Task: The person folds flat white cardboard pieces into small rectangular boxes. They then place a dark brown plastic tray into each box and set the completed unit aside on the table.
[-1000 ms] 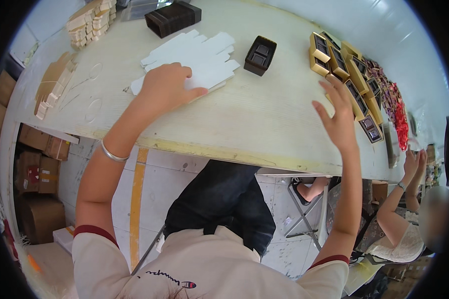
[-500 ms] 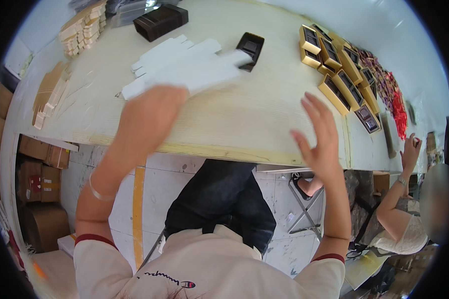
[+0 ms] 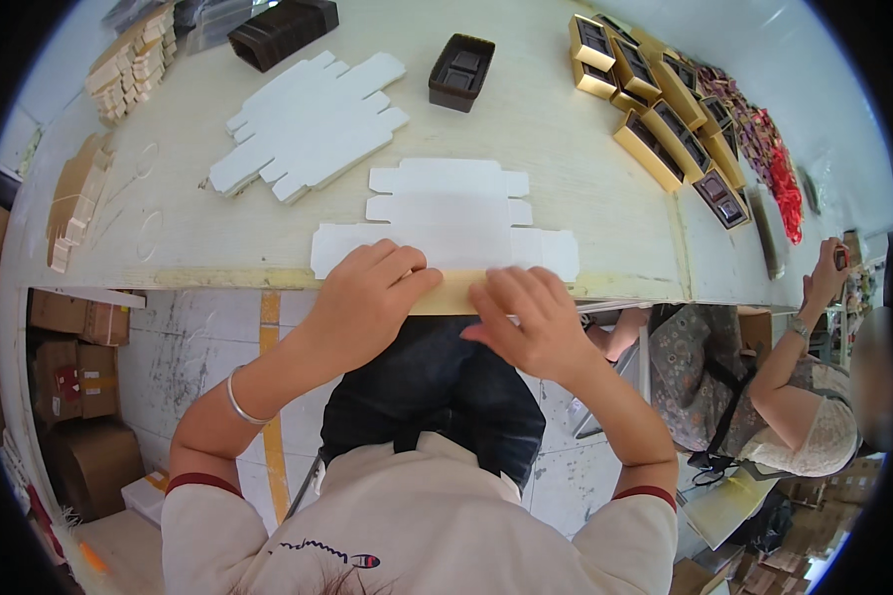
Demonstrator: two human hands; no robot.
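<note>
A flat cardboard box blank (image 3: pixel 442 203), white inside with a gold outer side, lies at the table's front edge. Its near flap is bent up, showing gold between my hands. My left hand (image 3: pixel 367 302) grips the left part of that flap, fingers curled. At the right part, my right hand (image 3: pixel 534 322) has its fingers bent over the flap, thumb lower down. Just beyond to the left lies a stack of similar white blanks (image 3: pixel 313 124). Farther back stands a dark brown plastic tray (image 3: pixel 463 71) with two square hollows.
A nested stack of dark trays (image 3: pixel 284 32) lies at the back. Gold boxes (image 3: pixel 655 149) holding dark trays are piled at the right, beside red and purple small pieces (image 3: pixel 786 198). Gold cardboard pieces (image 3: pixel 77 198) lie left. At far right, another person's hand (image 3: pixel 824 273) holds a small item.
One blank has come off the stack to the front edge. Both hands have moved in to it, and its near flap is now bent up. The other person's hand has shifted slightly.
</note>
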